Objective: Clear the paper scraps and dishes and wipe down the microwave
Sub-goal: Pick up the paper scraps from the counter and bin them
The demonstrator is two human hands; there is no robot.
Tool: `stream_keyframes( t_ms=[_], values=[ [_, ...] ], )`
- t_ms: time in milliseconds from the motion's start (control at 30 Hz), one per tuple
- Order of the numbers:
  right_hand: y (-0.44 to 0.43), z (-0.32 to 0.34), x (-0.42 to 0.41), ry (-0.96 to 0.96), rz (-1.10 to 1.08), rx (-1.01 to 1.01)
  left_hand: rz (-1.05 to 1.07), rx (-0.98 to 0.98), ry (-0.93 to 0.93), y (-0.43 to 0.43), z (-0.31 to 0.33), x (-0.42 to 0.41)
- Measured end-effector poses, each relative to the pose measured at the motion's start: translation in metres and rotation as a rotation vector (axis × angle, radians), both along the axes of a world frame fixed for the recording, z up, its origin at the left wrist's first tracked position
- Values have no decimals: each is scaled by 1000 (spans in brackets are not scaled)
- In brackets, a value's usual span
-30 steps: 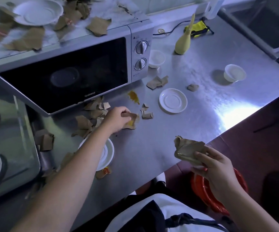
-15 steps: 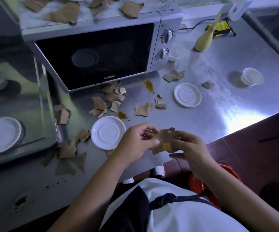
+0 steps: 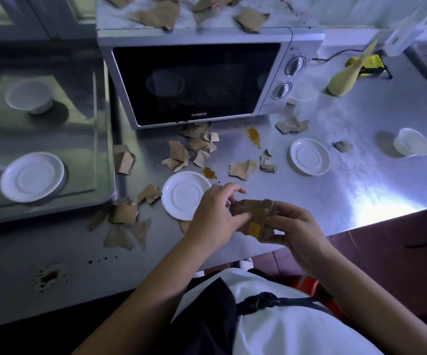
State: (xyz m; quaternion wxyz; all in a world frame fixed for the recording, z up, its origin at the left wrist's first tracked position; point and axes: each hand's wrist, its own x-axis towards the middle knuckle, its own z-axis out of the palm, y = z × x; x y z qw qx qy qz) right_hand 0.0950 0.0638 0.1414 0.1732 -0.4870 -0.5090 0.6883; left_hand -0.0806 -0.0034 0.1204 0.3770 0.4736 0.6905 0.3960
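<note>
Bundle of brown paper scraps (image 3: 254,217), one stained yellow: gripped between left hand (image 3: 213,219) and right hand (image 3: 295,230), both closed on it, above the counter (image 3: 361,180) edge, in front of the microwave (image 3: 202,80). White saucer (image 3: 184,194): just left of the bundle. Loose scraps (image 3: 194,149): between saucer and microwave door. Second saucer (image 3: 309,156), small cup (image 3: 412,142): right of the microwave front.
</note>
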Motion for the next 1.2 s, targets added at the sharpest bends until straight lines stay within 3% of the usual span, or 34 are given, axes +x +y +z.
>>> stream_keyframes(
  t_ms=[67, 200, 400, 633, 833, 1033, 1200],
  values=[
    [0, -1, 2, 25, 8, -15, -47, -49, 29, 1, -3, -5],
    [-1, -4, 9, 24, 13, -17, -96, -139, -408, 4, -8, -4],
    [6, -7, 16, 3, -33, 27, -53, -168, -484, 13, -17, 9],
    [20, -23, 47, -90, -340, 42, 1, -231, -590, 44, -24, 23],
    [38, -24, 94, -96, -518, 40, 219, -184, -50, 116, -65, 6],
    [65, -22, 122, -42, -561, 11, 108, -397, 490, 187, -101, 1],
    [91, -23, 142, 37, -528, -37, 142, -557, 651, 202, -109, 9]
  ],
)
